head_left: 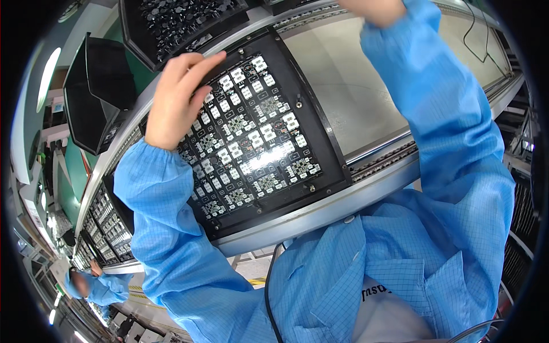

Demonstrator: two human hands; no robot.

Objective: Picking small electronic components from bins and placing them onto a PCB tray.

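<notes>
Left hand (177, 97) rests half-open, gripping nothing, on the far-left corner of the black rectangular circuit-board carrier tray (320, 131), likely steadying it on the grey metal conveyor rail (320, 208); right hand (372, 10) is raised beyond the tray's far edge, cropped, so its grip can't be told.

Factory line around you

A grey conveyor (366, 103) with metal rails curves across; to your far left, green walls (71, 166), an oval ceiling light (48, 77) and yellow-marked floor (257, 281).

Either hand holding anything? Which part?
Left hand holds nothing; its fingers rest on the circuit-board panel, upper-left edge. Right hand is mostly out of frame: cannot tell.

Right hand (374, 8) mostly beyond top edge
</notes>
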